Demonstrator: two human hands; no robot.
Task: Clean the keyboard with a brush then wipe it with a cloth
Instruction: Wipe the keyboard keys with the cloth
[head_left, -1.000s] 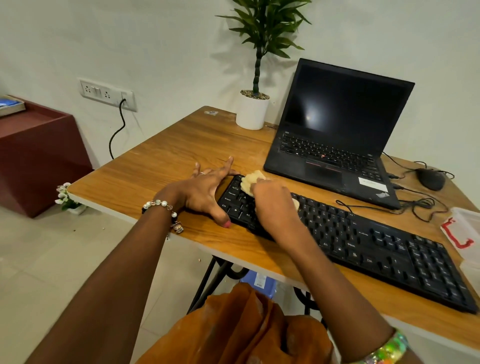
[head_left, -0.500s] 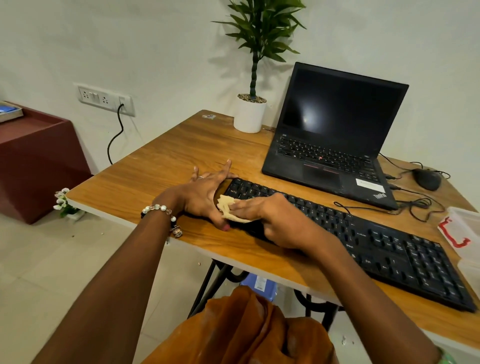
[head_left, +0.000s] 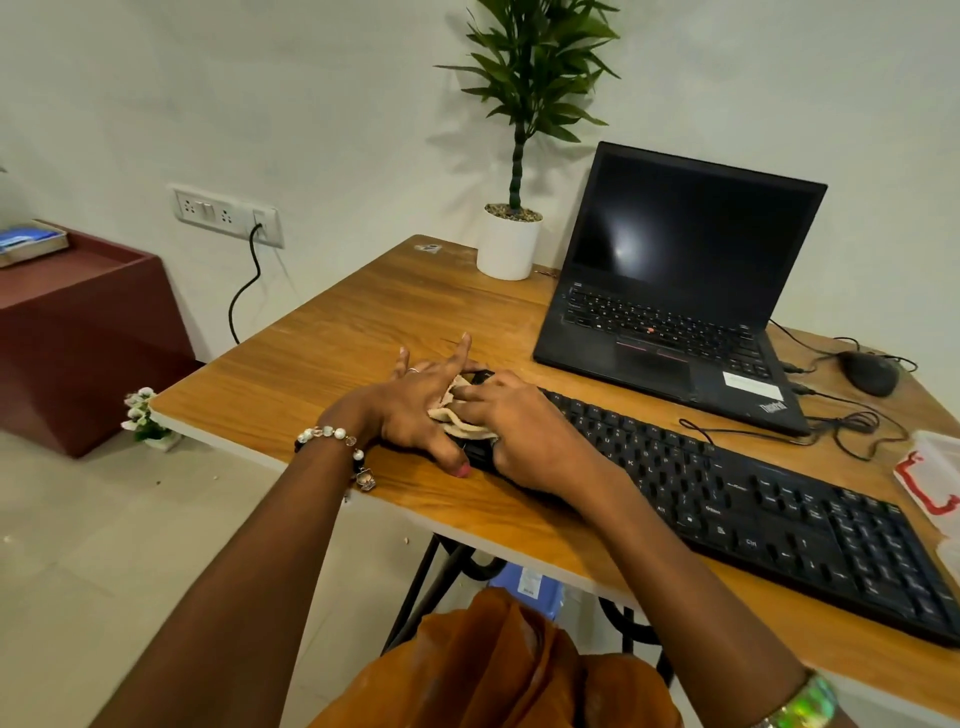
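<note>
A long black keyboard (head_left: 753, 499) lies slantwise on the wooden desk (head_left: 363, 322). My right hand (head_left: 524, 431) presses a small cream cloth (head_left: 460, 418) against the keyboard's left end and covers most of the cloth. My left hand (head_left: 415, 405) lies flat at the keyboard's left edge, fingers spread, thumb against the near corner, steadying it. No brush is in sight.
An open black laptop (head_left: 675, 306) stands behind the keyboard. A potted plant (head_left: 511, 244) sits at the desk's back edge. A mouse (head_left: 870, 371) with tangled cables lies at the right, near a clear plastic box (head_left: 930, 478). A dark red cabinet (head_left: 78, 332) stands left.
My right hand has drawn the cloth from the upper left keys to the keyboard's left end, beside my left hand. My left hand has stayed in place.
</note>
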